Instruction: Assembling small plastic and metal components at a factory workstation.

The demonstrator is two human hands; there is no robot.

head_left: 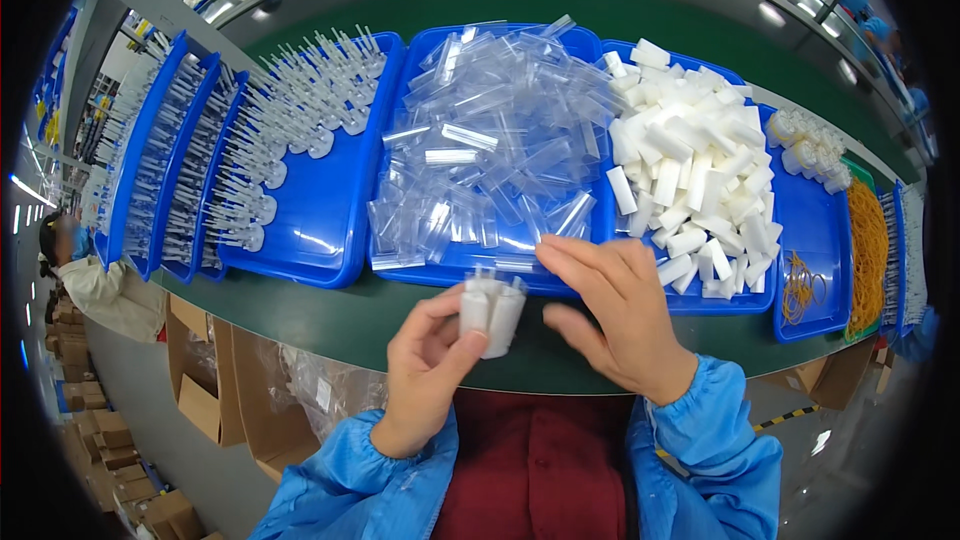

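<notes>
The left hand is closed around a small bunch of white cylinders, gripping them upright between thumb and fingers, with clear tips showing at their top; the exact count is hard to tell. The right hand is open just beside them, thumb and fingers spread apart, its forefinger reaching to the front edge of the middle blue tray; whether it touches anything there cannot be told. The bunch is above the near edge of the green table, in front of that tray, which is heaped with clear plastic pieces. To the right, another blue tray holds a pile of short white tubes. Past it, a narrower tray has banded bundles at its far end and a few loose rubber bands near its front, with a mass of orange bands beside it. To the left, a blue tray carries rows of clear stemmed parts, and more filled trays stand farther left. Below the table are open cardboard boxes; a person in pale clothing is at far left.
</notes>
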